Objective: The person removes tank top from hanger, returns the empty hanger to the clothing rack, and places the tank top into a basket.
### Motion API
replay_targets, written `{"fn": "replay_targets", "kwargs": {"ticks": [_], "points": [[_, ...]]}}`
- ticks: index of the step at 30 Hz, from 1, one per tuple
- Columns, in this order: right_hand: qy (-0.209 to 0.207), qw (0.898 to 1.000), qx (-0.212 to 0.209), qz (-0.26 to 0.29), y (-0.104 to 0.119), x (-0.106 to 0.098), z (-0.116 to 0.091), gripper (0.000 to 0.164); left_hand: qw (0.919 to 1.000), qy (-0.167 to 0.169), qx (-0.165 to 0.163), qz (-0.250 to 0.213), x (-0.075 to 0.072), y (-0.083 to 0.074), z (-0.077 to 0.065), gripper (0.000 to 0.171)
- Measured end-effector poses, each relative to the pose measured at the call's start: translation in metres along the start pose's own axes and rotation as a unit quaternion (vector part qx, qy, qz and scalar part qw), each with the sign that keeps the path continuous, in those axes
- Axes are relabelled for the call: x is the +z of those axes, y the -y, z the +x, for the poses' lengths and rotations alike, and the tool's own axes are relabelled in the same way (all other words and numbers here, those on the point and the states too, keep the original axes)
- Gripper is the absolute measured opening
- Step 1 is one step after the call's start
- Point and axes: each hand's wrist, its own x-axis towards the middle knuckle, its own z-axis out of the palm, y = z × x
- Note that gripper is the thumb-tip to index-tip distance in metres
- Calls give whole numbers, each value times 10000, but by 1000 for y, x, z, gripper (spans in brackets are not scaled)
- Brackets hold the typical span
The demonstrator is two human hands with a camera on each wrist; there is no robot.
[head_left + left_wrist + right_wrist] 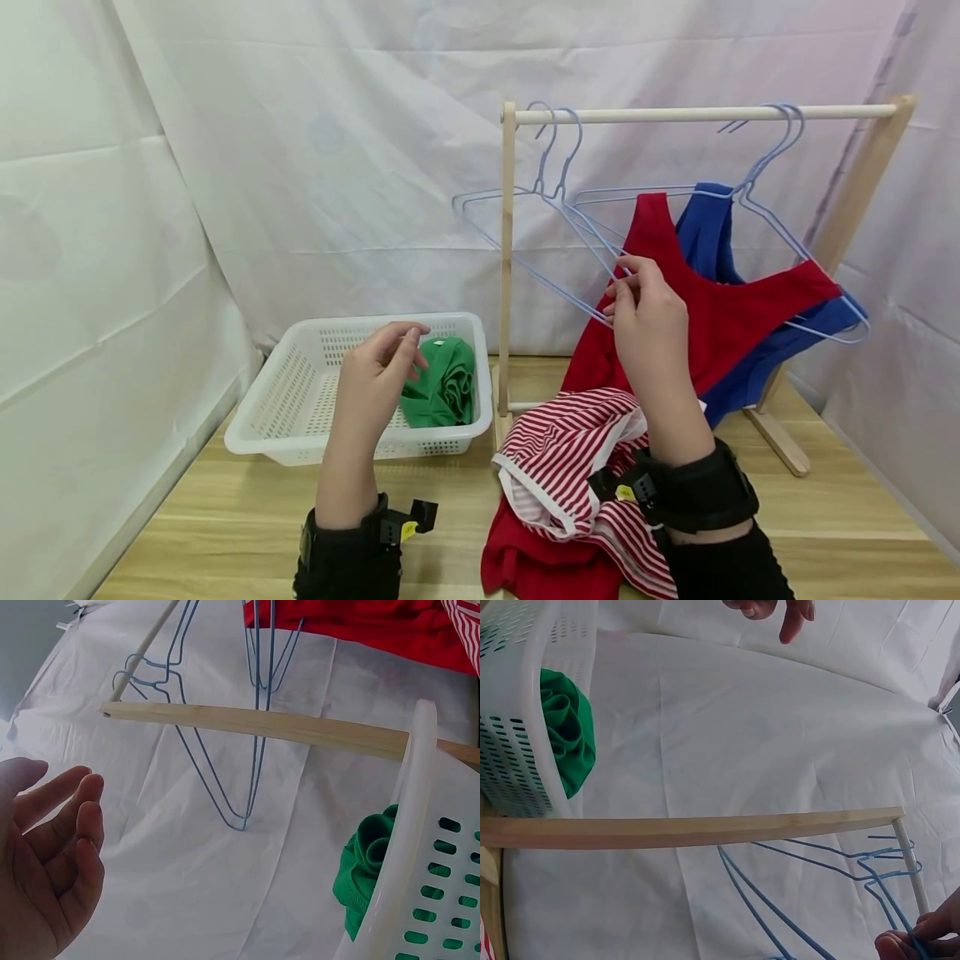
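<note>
Right hand [651, 321]: fingers pinching a blue wire hanger [895, 906], which hangs near the left end of the rail [660, 115]. Left hand [377, 371]: fingers loosely bent, grasping nothing, above the white basket [482, 375] containing a green garment [442, 387]. Striped garment [562, 458] on the tabletop [225, 525] side, overlying red cloth [547, 567].

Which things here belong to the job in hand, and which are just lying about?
Likely part of the job: bare blue hangers, one pinched by the right hand; rack; hung red top and blue top; striped garment and red cloth; green garment in the basket, near the left hand.

Probably just there: white backdrop; black wrist straps.
</note>
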Motion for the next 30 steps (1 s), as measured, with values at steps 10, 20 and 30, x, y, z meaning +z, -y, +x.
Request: {"fn": "replay_targets", "kwargs": {"ticks": [10, 20, 30], "points": [[49, 9997, -141, -202, -2, -4, -1, 25, 10000, -16, 36, 49, 1, -1, 0, 25], [213, 9931, -783, -845, -2, -12, -1, 32, 9996, -25, 268, 121, 2, -8, -2, 25], [252, 9851, -1680, -272, 11, -30, -22, 27, 9949, 180, 692, 711, 18, -20, -4, 28]]}}
